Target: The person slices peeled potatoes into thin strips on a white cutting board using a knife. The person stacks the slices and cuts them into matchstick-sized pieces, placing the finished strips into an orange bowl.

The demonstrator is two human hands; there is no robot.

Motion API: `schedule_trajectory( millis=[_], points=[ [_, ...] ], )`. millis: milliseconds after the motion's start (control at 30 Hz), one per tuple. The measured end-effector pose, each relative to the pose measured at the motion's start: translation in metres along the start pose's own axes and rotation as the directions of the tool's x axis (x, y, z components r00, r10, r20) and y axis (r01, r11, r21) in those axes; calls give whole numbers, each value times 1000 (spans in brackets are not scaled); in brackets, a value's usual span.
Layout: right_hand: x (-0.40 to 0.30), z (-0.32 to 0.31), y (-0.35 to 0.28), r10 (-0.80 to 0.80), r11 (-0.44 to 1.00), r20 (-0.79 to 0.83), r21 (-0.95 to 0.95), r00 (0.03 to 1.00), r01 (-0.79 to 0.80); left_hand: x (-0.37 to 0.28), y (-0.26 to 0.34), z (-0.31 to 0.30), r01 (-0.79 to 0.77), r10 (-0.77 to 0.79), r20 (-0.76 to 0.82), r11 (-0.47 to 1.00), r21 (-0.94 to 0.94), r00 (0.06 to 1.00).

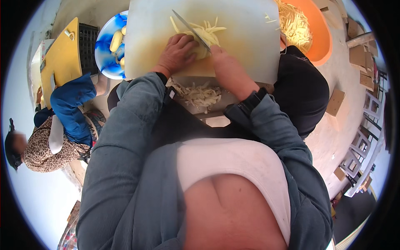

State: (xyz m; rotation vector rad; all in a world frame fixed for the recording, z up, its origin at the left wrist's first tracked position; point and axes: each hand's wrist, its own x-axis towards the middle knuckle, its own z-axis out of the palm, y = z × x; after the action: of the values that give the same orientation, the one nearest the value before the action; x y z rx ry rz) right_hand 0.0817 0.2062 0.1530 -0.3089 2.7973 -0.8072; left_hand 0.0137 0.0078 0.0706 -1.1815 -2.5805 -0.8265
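My right hand (pixel 223 59) is closed round the handle of a kitchen knife (pixel 191 28), whose blade points up and to the left over a large white cutting board (pixel 253 40). My left hand (pixel 179 51) presses with bent fingers on pale yellow cut pieces, seemingly potato, just left of the blade. Cut strips (pixel 207 32) lie loosely on the board round the knife. What exactly is under my left fingers is hidden. Left of the board, peeled potatoes (pixel 116 41) rest in a blue and white basin (pixel 101 59). An orange tub (pixel 326 47) at the right holds many cut strips (pixel 295 28).
Below the board's near edge lies a heap of pale peelings or shreds (pixel 200 95). A co-worker (pixel 53 137) sits at the far left by a yellow board (pixel 62 57) and a black crate (pixel 88 47). Cardboard pieces (pixel 336 101) and grey plastic stools (pixel 359 142) are at the right.
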Motion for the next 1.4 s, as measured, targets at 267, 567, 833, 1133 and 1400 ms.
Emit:
schedule_trajectory(
  millis=[267, 567, 833, 1133, 1400],
  points=[
    [6, 9, -4, 6, 991, 31, -134, 999, -2, -1, -3, 3, 3, -3, -5, 1000, 12, 1000],
    [-1, 4, -9, -23, 989, 19, -142, 1000, 26, -1, 1, 0, 28, -27, -22, 999, 23, 999],
    [5, -5, -10, -9, 999, 5, -44, 1000, 9, 0, -2, 1, 18, -18, -22, 999, -32, 1000],
    [10, 1, -5, -3, 998, 13, -69, 1000, 4, -2, -4, 5, 32, -34, -35, 998, -59, 999],
    [6, 13, -4, -5, 989, 44, -148, 999, 11, 0, -2, 2, 31, -35, -65, 998, -57, 997]
  ],
)
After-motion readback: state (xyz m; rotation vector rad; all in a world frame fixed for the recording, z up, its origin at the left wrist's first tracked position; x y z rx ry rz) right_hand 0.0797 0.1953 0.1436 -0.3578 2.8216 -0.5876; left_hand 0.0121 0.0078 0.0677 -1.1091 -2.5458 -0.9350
